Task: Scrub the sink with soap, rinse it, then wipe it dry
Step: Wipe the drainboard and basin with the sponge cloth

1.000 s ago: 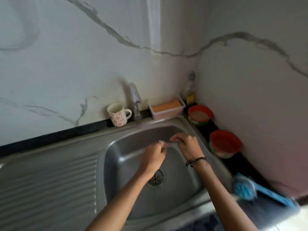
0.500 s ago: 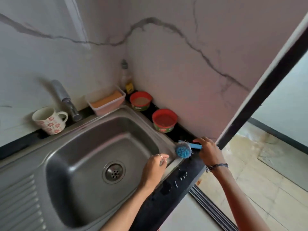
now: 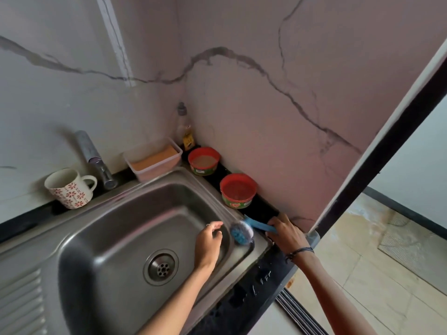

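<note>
R hand [image 3: 287, 234] grips brush [image 3: 243, 232] at sink [image 3: 96, 228] rim, L hand [image 3: 208, 243] over basin

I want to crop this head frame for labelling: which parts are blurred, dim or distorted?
Head view: the brush head is motion-smeared, and the tap looks soft; the sink basin's left wall is dim, with pale streaky reflections on its back wall; wide-angle bending slants the dark wall edge at right; the doorway beyond is brightest.

1. Left hand [image 3: 208, 243]: a thin ring on one finger, forearm bare.
2. Right hand [image 3: 287, 234]: a dark corded bracelet at the wrist (several strands, it seems), forearm bare, no sleeve in view.
</note>
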